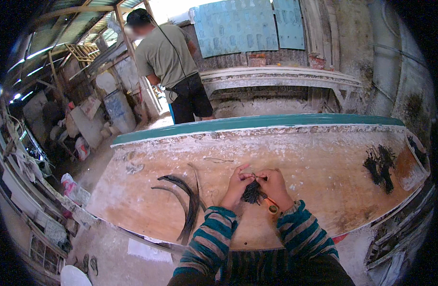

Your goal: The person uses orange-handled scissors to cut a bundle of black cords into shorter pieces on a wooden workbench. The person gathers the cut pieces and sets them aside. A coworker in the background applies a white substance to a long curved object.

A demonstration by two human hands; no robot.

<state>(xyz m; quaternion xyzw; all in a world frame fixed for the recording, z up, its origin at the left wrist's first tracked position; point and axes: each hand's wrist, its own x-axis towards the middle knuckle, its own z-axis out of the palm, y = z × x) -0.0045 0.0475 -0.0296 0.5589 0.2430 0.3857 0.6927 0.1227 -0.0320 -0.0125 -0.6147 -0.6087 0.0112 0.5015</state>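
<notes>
Over the near middle of the table, my left hand [236, 187] and my right hand [276, 186] meet, fingertips pinched close together. Both grip the upper end of a small bundle of black strands [251, 194], whose loose ends hang toward me. Exactly what the fingertips pinch there is too small to tell. Scissors with orange handles [272, 208] show beside my right wrist; I cannot tell whether they lie on the table or hang from the hand. Long curved black strips [192, 209] lie left of my left hand, apart from it.
Several black strand bundles [382, 167] lie at the wooden table's [319, 162] right end, beside a container [412, 167] holding more. A thin loop of strand [218, 159] lies beyond my hands. A green board [257, 122] edges the far side. Another person [169, 57] stands behind it, turned away.
</notes>
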